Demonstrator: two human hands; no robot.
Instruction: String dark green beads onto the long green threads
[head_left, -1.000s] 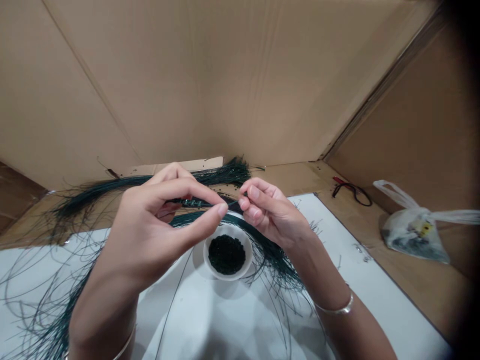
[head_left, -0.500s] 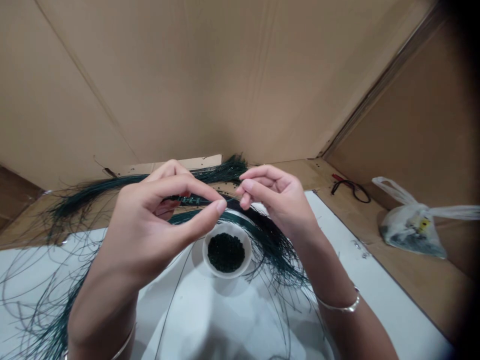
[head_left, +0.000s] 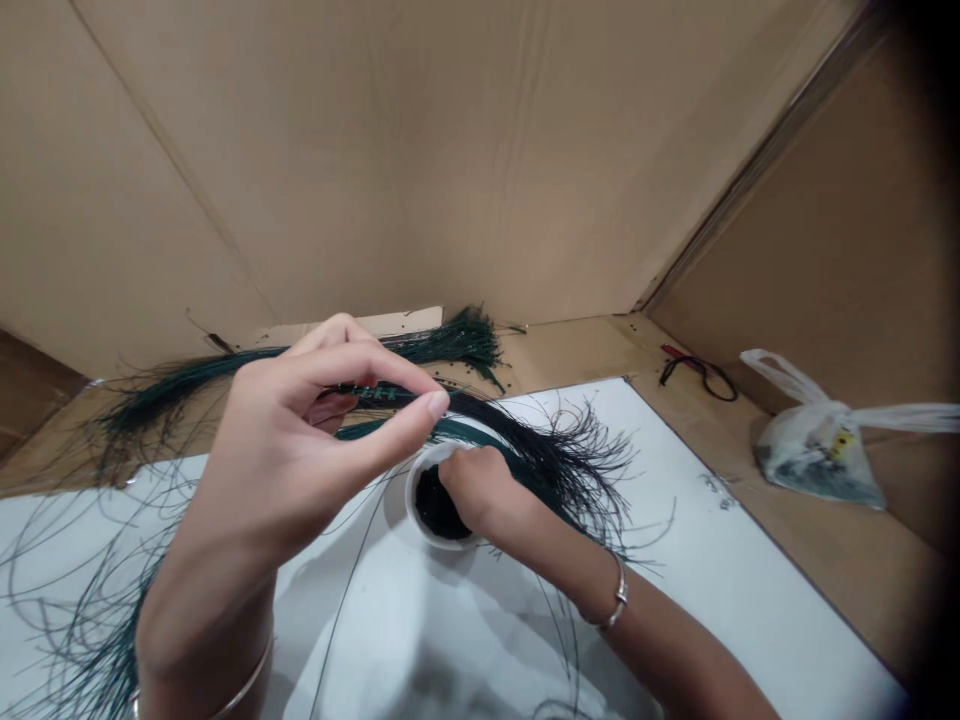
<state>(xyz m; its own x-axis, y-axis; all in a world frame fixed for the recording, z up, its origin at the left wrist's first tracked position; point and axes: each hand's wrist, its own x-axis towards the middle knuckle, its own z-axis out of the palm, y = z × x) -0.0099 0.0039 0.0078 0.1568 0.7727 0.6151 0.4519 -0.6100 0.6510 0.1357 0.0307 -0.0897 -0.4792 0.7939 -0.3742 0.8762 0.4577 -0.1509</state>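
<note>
My left hand (head_left: 315,420) is shut in a pinch on a dark green strand (head_left: 382,394) strung with small beads, and the strand's thin loose ends fan out to the right. My right hand (head_left: 480,490) is lowered into a white bowl (head_left: 410,498), with its fingertips among the dark green beads (head_left: 435,505). The hand hides most of the bowl. Whether those fingers hold a bead is hidden. A long bundle of dark green strands (head_left: 450,342) lies behind both hands and sweeps off to the left.
A white sheet (head_left: 570,620) covers the cardboard surface under the bowl, and loose strands trail across it. Cardboard walls (head_left: 450,150) rise behind. To the right lie a black cord with a red part (head_left: 697,372) and a knotted plastic bag (head_left: 817,460).
My right hand has dropped from beside the left hand into the bowl. The strand ends now spread out to the right of my left hand, which has barely moved.
</note>
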